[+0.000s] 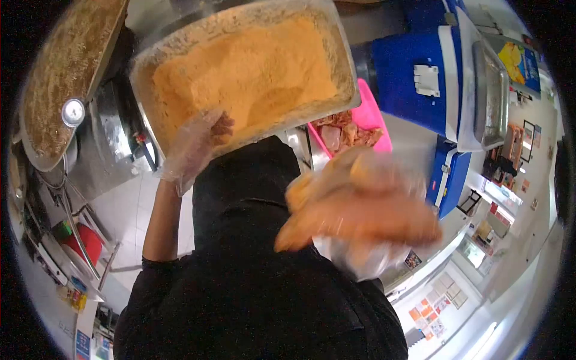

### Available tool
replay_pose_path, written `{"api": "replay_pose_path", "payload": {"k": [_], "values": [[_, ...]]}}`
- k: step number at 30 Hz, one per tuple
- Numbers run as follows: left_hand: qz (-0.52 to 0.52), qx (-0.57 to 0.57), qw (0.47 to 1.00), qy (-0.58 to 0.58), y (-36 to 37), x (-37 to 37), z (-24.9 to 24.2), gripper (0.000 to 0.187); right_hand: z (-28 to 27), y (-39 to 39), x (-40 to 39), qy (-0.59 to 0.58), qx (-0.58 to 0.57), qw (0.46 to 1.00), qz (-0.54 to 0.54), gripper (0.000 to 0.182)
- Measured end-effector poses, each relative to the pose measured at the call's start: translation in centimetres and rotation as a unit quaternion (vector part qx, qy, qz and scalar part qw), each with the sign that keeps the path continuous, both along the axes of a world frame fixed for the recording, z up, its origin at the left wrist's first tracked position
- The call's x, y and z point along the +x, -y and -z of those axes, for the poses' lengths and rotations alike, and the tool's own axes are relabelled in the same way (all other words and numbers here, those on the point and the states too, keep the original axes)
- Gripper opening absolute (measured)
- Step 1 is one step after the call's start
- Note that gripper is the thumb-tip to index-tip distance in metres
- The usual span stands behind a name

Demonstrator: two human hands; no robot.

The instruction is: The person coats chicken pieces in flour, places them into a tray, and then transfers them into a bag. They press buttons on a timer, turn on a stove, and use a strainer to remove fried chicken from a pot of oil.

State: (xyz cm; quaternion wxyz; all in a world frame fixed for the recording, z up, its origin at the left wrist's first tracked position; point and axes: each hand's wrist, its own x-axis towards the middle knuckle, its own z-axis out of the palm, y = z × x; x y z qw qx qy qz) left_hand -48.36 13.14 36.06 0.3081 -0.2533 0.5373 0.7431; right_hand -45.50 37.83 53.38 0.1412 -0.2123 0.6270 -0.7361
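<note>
We see the left hand (195, 144), in a thin clear glove, pressed flat with fingers spread against the near wall of the breading tub (243, 72), a clear rectangular container filled with orange-yellow coating powder. The hand bears on the tub's lower left corner; it braces the wall and is not clamped around anything.

The right hand (360, 210) is also gloved and heavily motion-blurred. It is coated in the same orange powder. We cannot tell whether its fingers are closed on a piece or simply spread.

The tub lies directly ahead of the left hand and ahead and to the left of the right hand. Its long axis runs left to right across the view, tilted slightly. The left hand is clearly the nearer one, being in contact; the right hand is well apart from the tub's rim.

Ahead of the right hand, just beside the tub's right corner, sits the pink basin (366, 126) holding raw chicken pieces (342, 135). Beyond it to the right stands a blue cooler (414, 81). To the left of the left hand is a round sieve tray (63, 78) full of crumbs. Open room lies between the two hands, above the person's dark apron (258, 270).
</note>
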Motion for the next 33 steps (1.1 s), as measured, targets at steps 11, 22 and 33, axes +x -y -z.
{"api": "replay_pose_path", "payload": {"k": [11, 22, 33], "values": [[-0.166, 0.061, 0.984, 0.015, -2.4, 0.5, -3.1, 0.042, 5.9, 7.2, -4.6, 0.172, 0.072, 0.953, 0.240, 0.026], [-0.193, -0.158, 0.960, -0.128, -7.7, -2.2, 1.5, 0.041, 21.2, 4.1, -6.7, 0.038, 0.406, 0.881, 0.239, 0.031], [-0.236, -0.179, 0.886, -0.357, -11.9, -3.6, 2.1, 0.033, 21.1, 4.0, -7.7, -0.041, 0.332, 0.911, 0.243, 0.045]]}}
